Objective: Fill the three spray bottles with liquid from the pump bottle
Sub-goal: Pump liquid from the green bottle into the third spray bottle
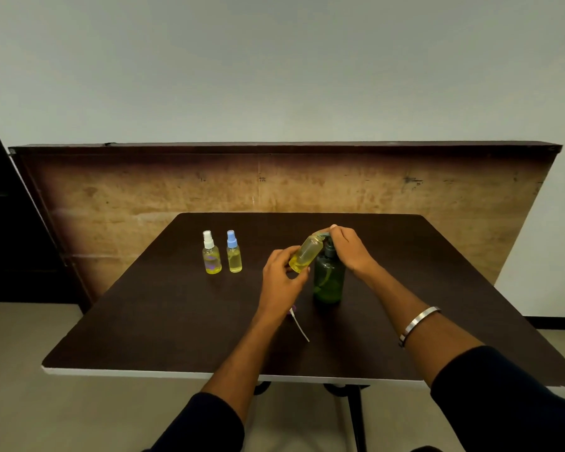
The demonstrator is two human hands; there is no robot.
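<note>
A green pump bottle [328, 282] stands upright near the middle of the dark table [163, 327]. My right hand [349, 247] covers and presses its pump head. My left hand [282, 275] grips an uncapped small clear bottle [305, 254] with yellow liquid, tilted so its mouth meets the pump nozzle. Two capped spray bottles stand at the back left, both holding yellow liquid: one with a white cap [211, 254], one with a blue cap [234, 252]. A loose spray cap with its white dip tube [299, 324] lies on the table below my left wrist.
A wooden board [144, 190] leans against the wall behind the table. The table's near edge [144, 373] runs just in front of my forearms. A dark cabinet [7, 223] stands at the far left. A metal bangle [418, 324] sits on my right wrist.
</note>
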